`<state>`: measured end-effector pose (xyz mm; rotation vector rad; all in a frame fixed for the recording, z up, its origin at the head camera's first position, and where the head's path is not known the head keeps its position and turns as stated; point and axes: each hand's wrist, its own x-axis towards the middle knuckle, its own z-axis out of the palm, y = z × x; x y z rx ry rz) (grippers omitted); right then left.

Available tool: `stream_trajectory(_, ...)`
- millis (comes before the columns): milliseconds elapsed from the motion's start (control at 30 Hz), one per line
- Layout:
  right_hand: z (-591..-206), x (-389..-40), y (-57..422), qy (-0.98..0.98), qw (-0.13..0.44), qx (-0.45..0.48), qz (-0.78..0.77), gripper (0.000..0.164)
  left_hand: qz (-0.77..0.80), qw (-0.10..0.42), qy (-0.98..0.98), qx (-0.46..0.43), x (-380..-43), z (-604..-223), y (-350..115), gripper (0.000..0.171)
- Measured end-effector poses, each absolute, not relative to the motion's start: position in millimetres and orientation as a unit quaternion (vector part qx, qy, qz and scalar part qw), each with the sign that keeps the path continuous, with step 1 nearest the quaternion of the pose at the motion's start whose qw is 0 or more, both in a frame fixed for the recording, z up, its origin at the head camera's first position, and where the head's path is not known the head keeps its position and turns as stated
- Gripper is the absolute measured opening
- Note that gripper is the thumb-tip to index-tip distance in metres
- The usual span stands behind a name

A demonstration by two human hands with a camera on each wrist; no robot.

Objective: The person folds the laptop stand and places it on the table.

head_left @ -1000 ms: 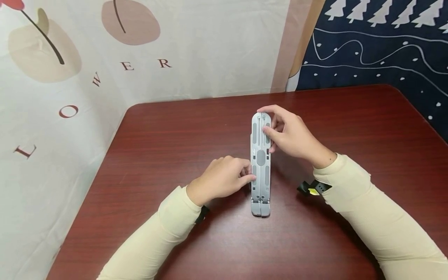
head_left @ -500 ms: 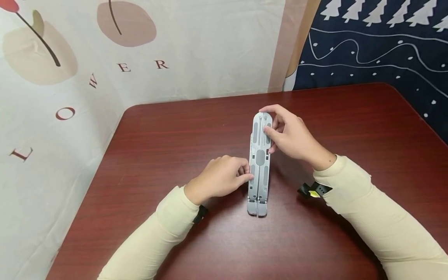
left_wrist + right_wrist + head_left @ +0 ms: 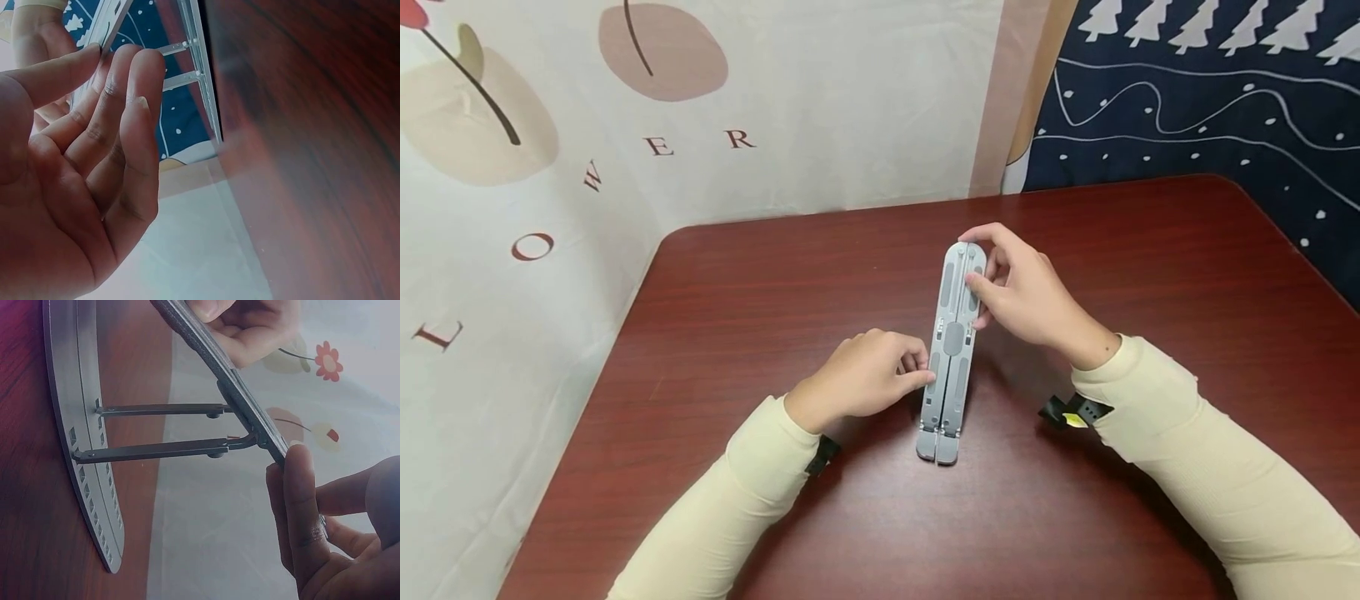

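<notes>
A silver folding laptop stand (image 3: 954, 338) with grey pads is raised over the table, its top leaning slightly right in the head view. Thumb and fingers of my left hand (image 3: 868, 375) pinch its left edge below the middle. On its upper right side, my right hand (image 3: 1026, 287) grips the edge, with the thumb on the face and a finger over the rounded top. In the right wrist view, the stand's notched base rail (image 3: 69, 394) rests on the table, and two thin struts (image 3: 169, 450) join it to the tilted upper part.
The stand is on a dark red wooden table (image 3: 760, 275). A white printed cloth (image 3: 850, 108) hangs behind and to the left, and a navy cloth with white trees (image 3: 1187, 108) at the back right. Black wrist devices (image 3: 1075, 411) hang under both sleeves.
The stand's lower end has swung left, so it now slants instead of standing straight in the head view. My left hand has shifted slightly left with it; both hands keep their hold.
</notes>
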<state>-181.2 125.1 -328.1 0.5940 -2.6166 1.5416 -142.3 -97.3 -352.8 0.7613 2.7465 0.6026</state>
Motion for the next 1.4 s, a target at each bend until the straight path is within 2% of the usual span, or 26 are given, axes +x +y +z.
stream_trajectory(500, -329, -174, 125, -0.817, -0.004, 0.147, 0.558, 0.043, 0.272, 0.196, 0.903, 0.268, -153, -352, -110, 0.01)
stream_trajectory(800, -332, -175, 127, -0.804, -0.023, 0.154, 0.574, 0.044, 0.252, 0.195, 0.907, 0.274, -154, -352, -110, 0.012)
stream_trajectory(1067, -329, -188, 150, -0.798, -0.025, 0.112, 0.591, 0.026, 0.232, 0.188, 0.914, 0.276, -153, -352, -110, 0.011)
stream_trajectory(1233, -340, -204, 163, -0.855, -0.029, 0.097, 0.509, 0.024, 0.201, 0.173, 0.924, 0.276, -151, -351, -108, 0.015)
stream_trajectory(1400, -358, -219, 166, -0.906, -0.052, 0.129, 0.401, 0.023, 0.18, 0.184, 0.924, 0.281, -148, -353, -105, 0.022)
